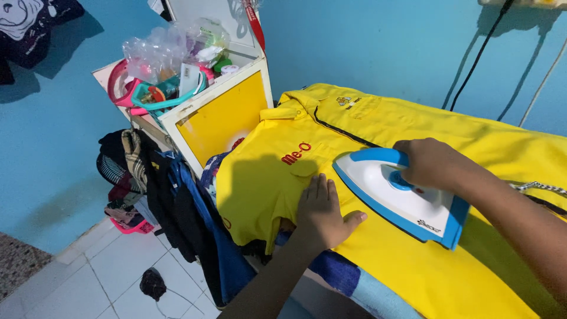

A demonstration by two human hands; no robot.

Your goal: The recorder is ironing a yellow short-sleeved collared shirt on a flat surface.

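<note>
A white and blue iron (397, 195) rests flat on a yellow shirt (331, 147) spread over the surface, its pointed nose aimed toward the shirt's collar end. The right hand (431, 162) has its grip closed around the iron's blue handle. The left hand (322, 212) lies open, palm down with fingers together, pressing the yellow cloth just beside the iron's nose and holding nothing. Dark clothes (171, 201) hang off the surface's far end above the white tiled floor (112, 277). Beyond stands a white and yellow box (221, 115) heaped with plastic items, against a blue wall (384, 41).
</note>
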